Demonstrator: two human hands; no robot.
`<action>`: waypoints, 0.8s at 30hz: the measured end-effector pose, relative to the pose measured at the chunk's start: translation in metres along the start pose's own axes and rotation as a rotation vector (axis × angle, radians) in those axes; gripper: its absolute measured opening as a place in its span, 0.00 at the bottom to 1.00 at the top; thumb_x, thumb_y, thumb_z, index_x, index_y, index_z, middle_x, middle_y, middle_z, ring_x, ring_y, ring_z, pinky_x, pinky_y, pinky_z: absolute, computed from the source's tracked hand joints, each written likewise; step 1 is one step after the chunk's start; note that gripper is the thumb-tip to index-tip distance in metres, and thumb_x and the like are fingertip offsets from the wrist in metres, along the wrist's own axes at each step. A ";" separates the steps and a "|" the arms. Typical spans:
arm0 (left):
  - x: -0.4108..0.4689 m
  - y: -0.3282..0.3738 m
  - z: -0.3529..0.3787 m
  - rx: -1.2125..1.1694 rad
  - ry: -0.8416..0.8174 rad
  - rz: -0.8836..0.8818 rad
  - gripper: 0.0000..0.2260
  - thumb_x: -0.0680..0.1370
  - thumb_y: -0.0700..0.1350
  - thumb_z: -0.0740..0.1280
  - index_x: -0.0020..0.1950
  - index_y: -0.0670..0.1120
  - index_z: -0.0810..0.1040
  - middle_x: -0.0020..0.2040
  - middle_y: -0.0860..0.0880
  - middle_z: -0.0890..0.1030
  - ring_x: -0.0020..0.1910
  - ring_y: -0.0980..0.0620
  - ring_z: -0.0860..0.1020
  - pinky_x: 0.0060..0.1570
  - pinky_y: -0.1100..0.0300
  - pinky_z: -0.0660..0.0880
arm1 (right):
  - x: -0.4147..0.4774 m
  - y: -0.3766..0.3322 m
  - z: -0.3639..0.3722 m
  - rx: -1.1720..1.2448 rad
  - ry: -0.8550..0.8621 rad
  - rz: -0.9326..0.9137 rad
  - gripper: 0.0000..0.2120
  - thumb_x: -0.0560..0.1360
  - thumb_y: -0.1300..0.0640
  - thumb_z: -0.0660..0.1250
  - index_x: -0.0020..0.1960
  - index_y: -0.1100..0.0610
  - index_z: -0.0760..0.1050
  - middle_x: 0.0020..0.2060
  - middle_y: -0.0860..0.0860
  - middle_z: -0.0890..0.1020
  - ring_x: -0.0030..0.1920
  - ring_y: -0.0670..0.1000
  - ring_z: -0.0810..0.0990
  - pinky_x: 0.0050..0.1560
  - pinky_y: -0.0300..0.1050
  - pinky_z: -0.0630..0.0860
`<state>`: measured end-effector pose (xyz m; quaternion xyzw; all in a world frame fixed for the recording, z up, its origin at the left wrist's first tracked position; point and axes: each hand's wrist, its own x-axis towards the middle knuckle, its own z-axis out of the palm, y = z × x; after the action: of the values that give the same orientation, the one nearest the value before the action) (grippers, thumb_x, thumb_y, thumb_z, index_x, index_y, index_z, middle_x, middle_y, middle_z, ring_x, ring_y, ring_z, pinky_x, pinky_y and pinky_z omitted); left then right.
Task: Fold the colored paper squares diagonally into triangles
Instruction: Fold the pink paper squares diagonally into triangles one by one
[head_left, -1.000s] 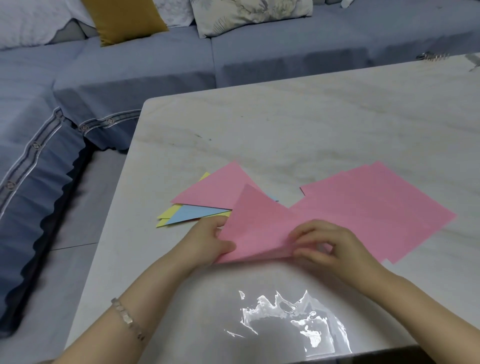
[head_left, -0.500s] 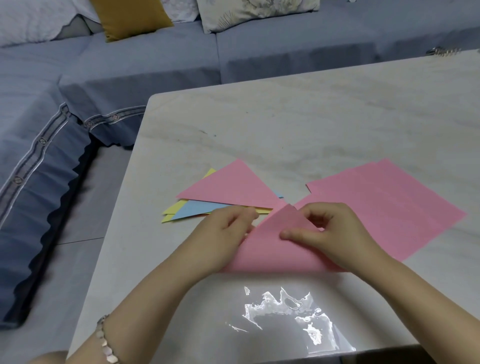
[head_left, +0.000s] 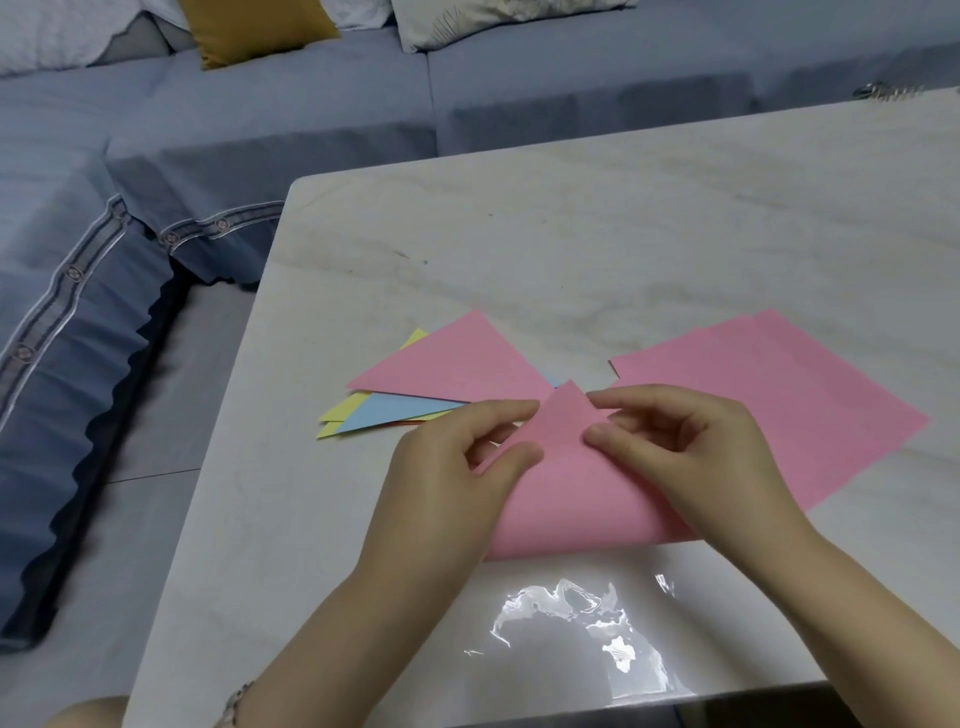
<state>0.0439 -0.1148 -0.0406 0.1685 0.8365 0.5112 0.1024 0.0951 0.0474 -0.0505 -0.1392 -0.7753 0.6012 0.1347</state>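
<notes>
Pink paper (head_left: 569, 501): folded triangle on table (head_left: 571, 234)
Left hand (head_left: 447, 470): thumb, forefinger pinching left edge
Right hand (head_left: 691, 452): curled fingers pinching near apex

A pale marble table (head_left: 571, 249) stood beside a blue-grey sofa (head_left: 311, 104) with a pleated skirt. A mustard cushion (head_left: 260, 26) and a patterned cushion (head_left: 493, 21) leaned at its back. Grey floor (head_left: 156, 415) showed between the two. A small metal thing (head_left: 888, 92), too blurred to name, lay at the table's far right edge.
</notes>
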 end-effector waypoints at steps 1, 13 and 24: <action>-0.001 0.000 0.000 0.000 0.004 0.004 0.15 0.70 0.42 0.73 0.42 0.64 0.77 0.36 0.73 0.77 0.36 0.67 0.74 0.38 0.78 0.68 | -0.001 -0.001 0.000 -0.004 0.005 -0.004 0.15 0.65 0.62 0.74 0.37 0.41 0.79 0.32 0.42 0.82 0.32 0.39 0.77 0.38 0.25 0.71; -0.002 0.002 0.002 0.031 0.053 0.035 0.15 0.69 0.43 0.74 0.38 0.65 0.77 0.41 0.67 0.78 0.36 0.62 0.75 0.40 0.75 0.70 | -0.005 -0.001 -0.001 0.014 -0.037 -0.011 0.15 0.68 0.65 0.72 0.38 0.43 0.79 0.31 0.33 0.81 0.35 0.32 0.78 0.39 0.23 0.70; -0.004 -0.002 0.004 0.020 -0.001 0.043 0.12 0.71 0.43 0.72 0.46 0.61 0.78 0.41 0.74 0.77 0.41 0.64 0.76 0.43 0.78 0.69 | -0.004 0.002 -0.004 -0.027 -0.056 -0.008 0.13 0.68 0.62 0.72 0.40 0.43 0.80 0.40 0.37 0.83 0.38 0.37 0.80 0.42 0.25 0.72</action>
<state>0.0484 -0.1138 -0.0442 0.1877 0.8377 0.5049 0.0902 0.1004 0.0496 -0.0518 -0.1211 -0.7873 0.5938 0.1132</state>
